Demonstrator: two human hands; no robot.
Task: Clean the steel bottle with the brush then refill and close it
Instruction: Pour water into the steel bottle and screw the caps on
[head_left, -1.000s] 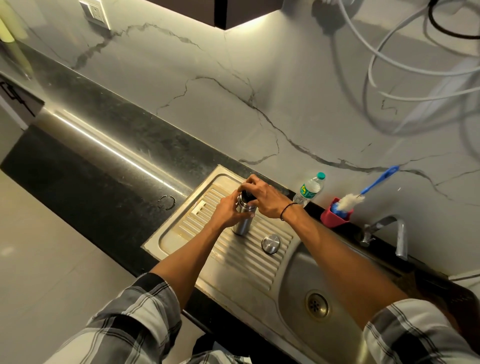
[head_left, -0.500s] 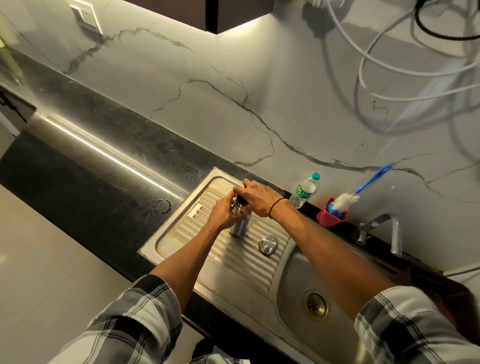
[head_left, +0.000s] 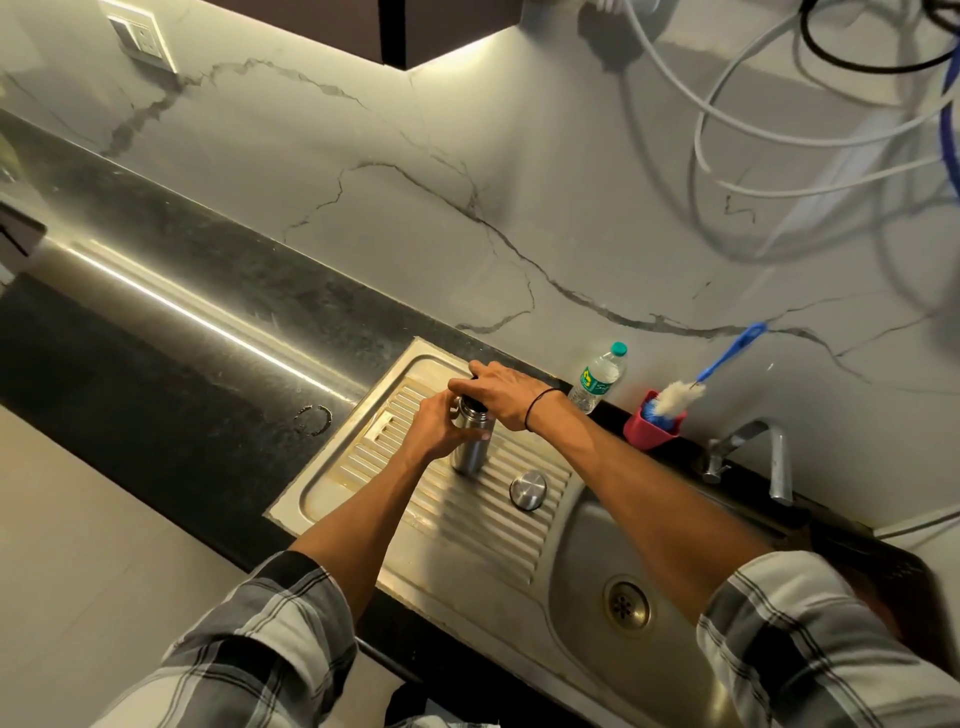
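Note:
The steel bottle (head_left: 470, 447) stands upright on the ribbed drainboard (head_left: 467, 525). My left hand (head_left: 434, 428) is wrapped round its body. My right hand (head_left: 501, 392) covers its top and grips a dark inner cap there, which is mostly hidden under my fingers. A round steel outer cap (head_left: 528, 489) lies on the drainboard to the right of the bottle. The bottle brush (head_left: 693, 382), with a blue handle and white bristles, stands in a red holder (head_left: 652, 426) at the back.
A plastic water bottle (head_left: 597, 376) stands against the marble wall behind my right wrist. The tap (head_left: 763, 452) is at the right, above the sink basin (head_left: 628, 608). Black countertop (head_left: 156, 374) stretches left. White hoses (head_left: 779, 135) hang on the wall.
Both hands stay on the bottle. My right hand has shifted slightly on the top. The view has moved a little.

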